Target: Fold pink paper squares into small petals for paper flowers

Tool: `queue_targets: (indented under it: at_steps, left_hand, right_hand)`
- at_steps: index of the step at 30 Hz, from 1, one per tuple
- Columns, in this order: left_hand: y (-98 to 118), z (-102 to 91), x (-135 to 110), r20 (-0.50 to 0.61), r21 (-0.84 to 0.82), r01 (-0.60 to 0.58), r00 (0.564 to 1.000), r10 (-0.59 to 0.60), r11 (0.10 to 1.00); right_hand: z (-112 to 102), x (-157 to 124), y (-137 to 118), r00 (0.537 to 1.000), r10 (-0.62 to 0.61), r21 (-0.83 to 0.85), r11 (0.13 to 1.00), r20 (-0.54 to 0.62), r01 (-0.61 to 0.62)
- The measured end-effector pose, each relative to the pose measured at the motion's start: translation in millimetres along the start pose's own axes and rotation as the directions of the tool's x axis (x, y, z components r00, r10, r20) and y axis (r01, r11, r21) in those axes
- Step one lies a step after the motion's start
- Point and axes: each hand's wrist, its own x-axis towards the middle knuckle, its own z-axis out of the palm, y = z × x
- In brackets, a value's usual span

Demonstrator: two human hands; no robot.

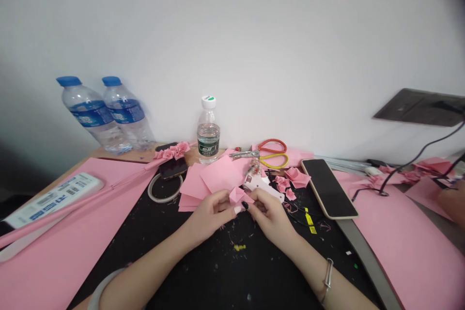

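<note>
Between my two hands is a small folded piece of pink paper (238, 195), with creased, pointed flaps. My left hand (214, 210) pinches its left side between thumb and fingers. On its right side, my right hand (267, 208) grips a flap, the dark-nailed thumb pressed near the middle. Just behind my hands lies a stack of pink paper squares (221, 174). A pale glue gun (265, 188) rests close behind my right hand, partly hidden by it. Folded pink paper flowers (282, 184) are scattered to its right.
Scissors (274, 161) with red and yellow handles lie at the back beside a small water bottle (208, 131). A tape roll (165, 189) is on the left, a phone (329, 189) on the right. Two large bottles (123, 111) lean on the wall. Another person's hand (452, 201) shows far right.
</note>
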Motion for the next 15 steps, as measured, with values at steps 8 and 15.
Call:
queue_targets:
  at_steps: [8, 15]
  left_hand:
    - [-3.0, -2.8, 1.9, -0.197, 0.228, -0.039, 0.977, 0.086, 0.973]
    - [-5.0, -1.9, 2.5, -0.17, 0.143, 0.097, 0.983, -0.072, 0.985]
  right_hand:
    - [0.1, 1.4, 1.1, 0.99, 0.142, 0.223, 0.965, 0.012, -0.141]
    - [2.2, 1.9, 1.8, 0.988, 0.152, 0.326, 0.935, -0.009, -0.141]
